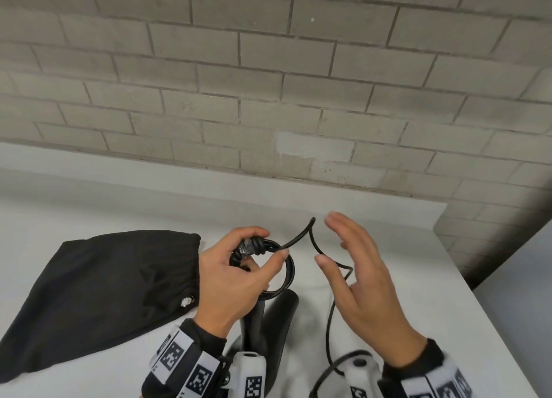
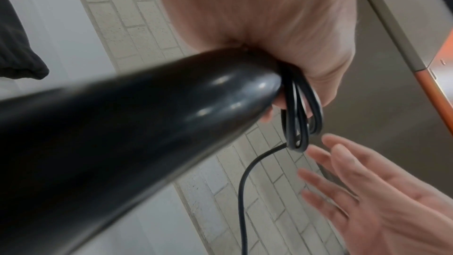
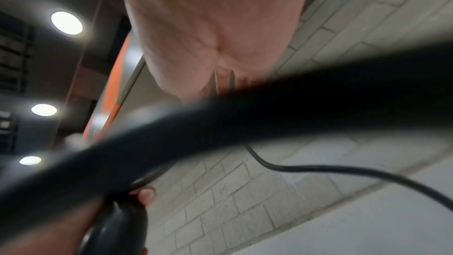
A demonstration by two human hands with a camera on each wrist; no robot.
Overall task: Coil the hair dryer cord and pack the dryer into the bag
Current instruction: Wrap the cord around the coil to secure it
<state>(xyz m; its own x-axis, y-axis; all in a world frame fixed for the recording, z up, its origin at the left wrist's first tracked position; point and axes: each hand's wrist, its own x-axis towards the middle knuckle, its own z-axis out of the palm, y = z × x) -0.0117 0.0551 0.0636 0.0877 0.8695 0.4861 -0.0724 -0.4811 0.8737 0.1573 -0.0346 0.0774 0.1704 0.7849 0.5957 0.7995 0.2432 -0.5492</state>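
My left hand [image 1: 239, 272] grips a coil of black cord [image 1: 288, 266] together with the black hair dryer's handle [image 1: 277, 311], held above the white table. In the left wrist view the dryer handle [image 2: 127, 133] runs out from my fist and the cord loops [image 2: 301, 111] hang from my fingers. A loose length of cord [image 1: 313, 242] arcs from the coil toward my right hand [image 1: 358, 275], which is open with straight, spread fingers and holds nothing. The cord [image 1: 330, 332] then drops toward my right wrist. The black fabric bag [image 1: 98, 296] lies flat on the table at the left.
The white table [image 1: 448, 293] ends at a right edge close to my right hand. A grey brick wall [image 1: 268, 84] stands right behind the table. In the right wrist view a blurred dark band of cord [image 3: 220, 123] crosses close to the lens.
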